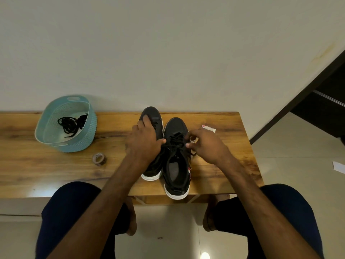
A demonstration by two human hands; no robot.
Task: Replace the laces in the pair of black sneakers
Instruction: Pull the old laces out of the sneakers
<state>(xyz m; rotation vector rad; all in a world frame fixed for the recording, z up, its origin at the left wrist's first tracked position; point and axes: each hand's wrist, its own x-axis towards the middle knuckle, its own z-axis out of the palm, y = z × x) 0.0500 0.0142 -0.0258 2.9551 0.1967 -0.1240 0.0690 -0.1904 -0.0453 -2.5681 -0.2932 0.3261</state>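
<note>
Two black sneakers with white soles stand side by side on the wooden table (214,176), toes toward the wall. My left hand (144,139) lies over the left sneaker (152,116), fingers spread across its top and thumb reaching toward the other shoe. The right sneaker (176,165) is laced with a black lace (175,142). My right hand (205,143) sits at that shoe's right side, its fingertips curled at the lace. Whether it pinches the lace is unclear.
A teal woven basket (82,141) at the left holds a bundle of black laces (70,125). A small roll of tape (99,159) lies in front of it. A white packet (208,128) lies right of the shoes. My knees are under the table's near edge.
</note>
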